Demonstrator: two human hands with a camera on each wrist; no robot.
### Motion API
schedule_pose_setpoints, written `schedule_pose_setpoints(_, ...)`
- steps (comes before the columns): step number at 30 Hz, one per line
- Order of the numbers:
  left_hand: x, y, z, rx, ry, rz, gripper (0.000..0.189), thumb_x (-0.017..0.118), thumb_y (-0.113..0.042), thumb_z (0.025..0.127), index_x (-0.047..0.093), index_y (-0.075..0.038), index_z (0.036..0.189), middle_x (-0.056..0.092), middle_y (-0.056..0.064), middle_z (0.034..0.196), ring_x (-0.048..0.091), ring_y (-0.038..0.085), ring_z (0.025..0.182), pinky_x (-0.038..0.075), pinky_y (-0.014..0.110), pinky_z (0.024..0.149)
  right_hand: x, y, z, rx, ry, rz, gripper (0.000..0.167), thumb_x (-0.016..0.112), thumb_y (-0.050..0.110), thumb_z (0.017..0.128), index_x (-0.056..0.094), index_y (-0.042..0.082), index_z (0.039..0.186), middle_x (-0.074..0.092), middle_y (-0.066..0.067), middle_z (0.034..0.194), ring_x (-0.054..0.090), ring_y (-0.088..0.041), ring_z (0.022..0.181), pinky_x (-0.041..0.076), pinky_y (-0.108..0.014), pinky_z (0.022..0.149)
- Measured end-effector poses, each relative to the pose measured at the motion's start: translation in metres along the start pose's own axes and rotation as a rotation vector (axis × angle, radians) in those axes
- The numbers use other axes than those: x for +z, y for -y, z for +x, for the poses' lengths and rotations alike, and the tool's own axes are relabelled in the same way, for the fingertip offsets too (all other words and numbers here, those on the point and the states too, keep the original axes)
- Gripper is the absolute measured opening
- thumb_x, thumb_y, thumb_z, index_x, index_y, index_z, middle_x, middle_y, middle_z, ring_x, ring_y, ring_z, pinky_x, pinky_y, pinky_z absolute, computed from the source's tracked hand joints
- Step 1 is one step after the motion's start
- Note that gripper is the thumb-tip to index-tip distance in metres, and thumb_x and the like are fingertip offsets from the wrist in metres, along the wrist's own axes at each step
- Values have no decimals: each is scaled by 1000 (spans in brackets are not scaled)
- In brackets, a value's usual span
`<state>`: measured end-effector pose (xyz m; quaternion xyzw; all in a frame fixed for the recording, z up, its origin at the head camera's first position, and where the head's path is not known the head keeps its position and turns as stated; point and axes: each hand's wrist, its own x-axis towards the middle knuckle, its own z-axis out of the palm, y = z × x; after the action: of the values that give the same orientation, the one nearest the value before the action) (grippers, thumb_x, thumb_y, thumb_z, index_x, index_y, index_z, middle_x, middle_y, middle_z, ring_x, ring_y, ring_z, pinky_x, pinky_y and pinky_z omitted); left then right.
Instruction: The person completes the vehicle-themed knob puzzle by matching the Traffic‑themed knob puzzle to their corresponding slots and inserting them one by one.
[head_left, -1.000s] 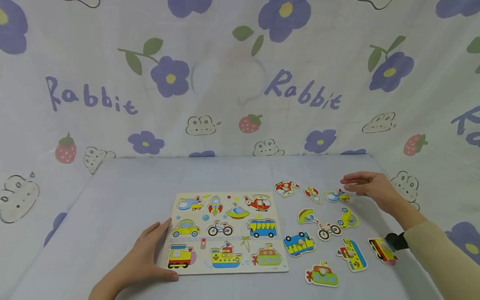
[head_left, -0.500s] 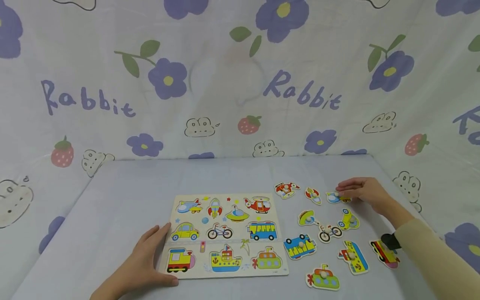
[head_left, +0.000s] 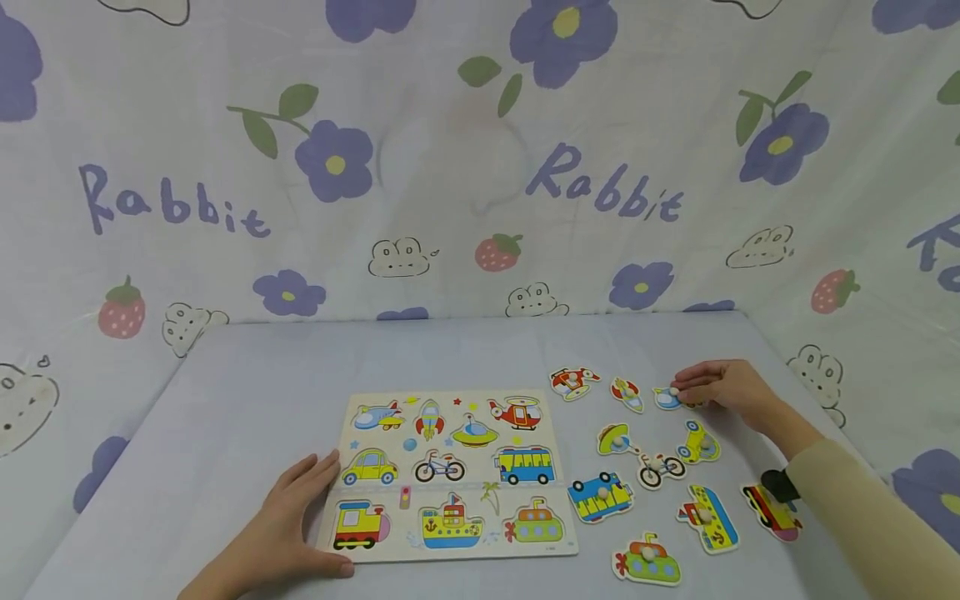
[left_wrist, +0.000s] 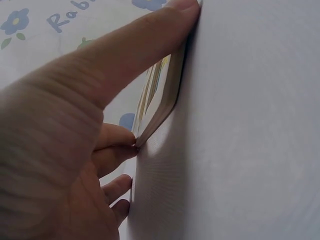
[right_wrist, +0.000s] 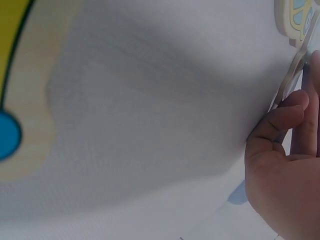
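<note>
A wooden puzzle board [head_left: 412, 546] with printed vehicles lies in front of me. My left hand [head_left: 281, 517] is at its left side, thumb along the near edge and fingertips at the left edge; the left wrist view shows the thumb [left_wrist: 145, 45] extended by the board's rim [left_wrist: 170, 90]. At the upper right of the loose pieces, my right hand [head_left: 727, 392] pinches the airplane puzzle piece [head_left: 663, 398] near its knob. The fingers cover that piece's right part. In the right wrist view the thumb [right_wrist: 285, 122] is bent against the piece, seen nearly edge-on.
Loose knobbed pieces lie right of the board: helicopter [head_left: 573, 383], rocket [head_left: 627, 393], flying saucer [head_left: 615, 438], car [head_left: 697, 442], bicycle [head_left: 660, 471], bus [head_left: 600, 497], boat [head_left: 708, 518], submarine [head_left: 648, 560]. The train piece [head_left: 768, 510] is partly behind the right wrist's camera.
The right hand has come down and left from above the airplane piece, and its fingers have closed onto it. The left hand has stayed at the board; the view has tilted slightly.
</note>
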<state>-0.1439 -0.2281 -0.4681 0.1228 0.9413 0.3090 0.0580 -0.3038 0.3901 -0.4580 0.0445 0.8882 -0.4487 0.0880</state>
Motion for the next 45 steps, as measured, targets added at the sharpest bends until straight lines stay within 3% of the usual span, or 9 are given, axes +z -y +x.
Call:
schedule_pose_setpoints(6, -2, 0, -2, 37, -14, 6, 129, 87, -69, 49, 39, -3, 150, 32, 8, 157, 14, 35, 143, 23, 64, 108, 1, 2, 0, -6, 14, 12, 51, 82, 26, 82, 66, 2, 123, 72, -8, 110, 65, -24, 98, 52, -26, 77)
schedule_pose_setpoints(14, -1, 1, -2, 7, 8, -6, 129, 87, -68, 49, 39, -4, 150, 30, 7, 158, 13, 35, 144, 22, 65, 108, 1, -2, 4, 1, -7, 7, 48, 84, 24, 79, 67, 2, 119, 73, -7, 106, 65, -24, 96, 51, -26, 76)
schedule_pose_setpoints(25, 2, 6, -3, 31, 1, 14, 130, 86, -70, 49, 39, -4, 150, 30, 6, 158, 13, 34, 144, 23, 64, 108, 4, 3, 0, 4, -37, 11, 45, 84, 20, 80, 67, 0, 117, 73, -7, 104, 65, -22, 89, 51, -28, 71)
schedule_pose_setpoints(36, 3, 5, -2, 33, 1, 11, 130, 85, -70, 49, 39, -3, 150, 30, 6, 158, 13, 35, 144, 22, 64, 108, 6, 19, 0, -7, -55, 54, 52, 85, 28, 78, 66, 2, 119, 72, -7, 107, 66, -22, 89, 53, -32, 75)
schedule_pose_setpoints(45, 3, 5, -1, 41, -9, 25, 130, 86, -70, 49, 39, -4, 150, 31, 6, 158, 14, 35, 143, 24, 64, 108, 19, 37, -8, -79, -41, 115, 51, 84, 28, 80, 67, 0, 119, 72, -9, 107, 67, -24, 83, 52, -38, 78)
